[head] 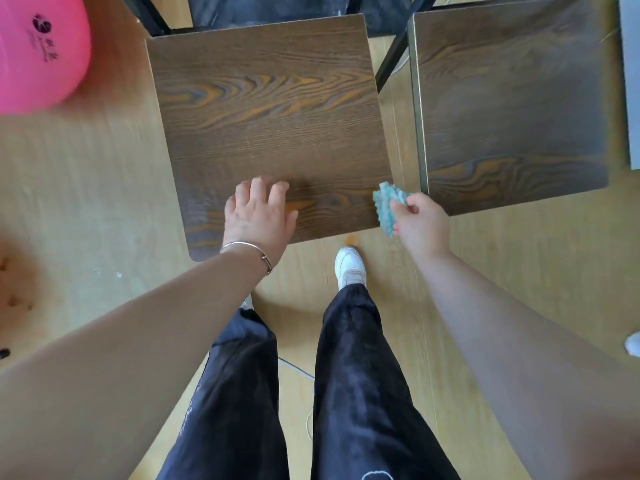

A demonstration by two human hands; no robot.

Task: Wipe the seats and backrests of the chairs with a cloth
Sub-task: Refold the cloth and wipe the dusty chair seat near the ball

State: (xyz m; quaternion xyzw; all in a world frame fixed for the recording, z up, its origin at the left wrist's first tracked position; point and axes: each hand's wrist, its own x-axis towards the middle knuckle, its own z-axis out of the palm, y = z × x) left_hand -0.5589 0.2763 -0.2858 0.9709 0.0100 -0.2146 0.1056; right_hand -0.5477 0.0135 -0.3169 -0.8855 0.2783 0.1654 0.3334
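Two dark wood-grain chair seats stand side by side below me. On the front part of the nearer seat (pixel 270 109), my left hand (pixel 258 214) rests flat with fingers spread. My right hand (pixel 420 221) pinches a crumpled teal cloth (pixel 388 206) at that seat's front right corner, in the gap before the second seat (pixel 512 105). The cloth hangs at the seat's edge. Black metal frame bars (pixel 394 60) rise at the back between the seats; the backrests are out of view.
A pink ball (pixel 38 53) lies on the light wooden floor (pixel 86 174) at the upper left. My legs in dark trousers and a white shoe (pixel 349 266) stand just in front of the nearer seat. A thin white cable (pixel 298 370) runs across the floor between my legs.
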